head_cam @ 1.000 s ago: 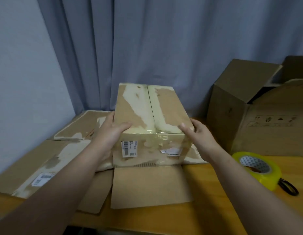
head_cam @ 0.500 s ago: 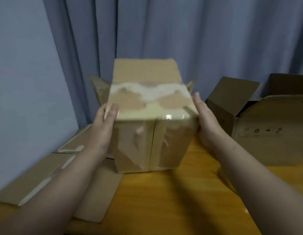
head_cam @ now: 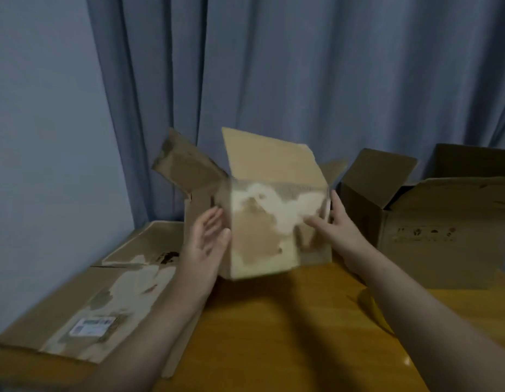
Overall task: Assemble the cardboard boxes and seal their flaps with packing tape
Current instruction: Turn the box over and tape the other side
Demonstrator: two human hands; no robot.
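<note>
Here, scuffed cardbd box [head_cam: 262,239], R hand [head_cam: 341,230] gripping

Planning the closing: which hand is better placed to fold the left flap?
Likely left. The left hand is open beside the small box, below the left flap; the right hand grips the box.
</note>
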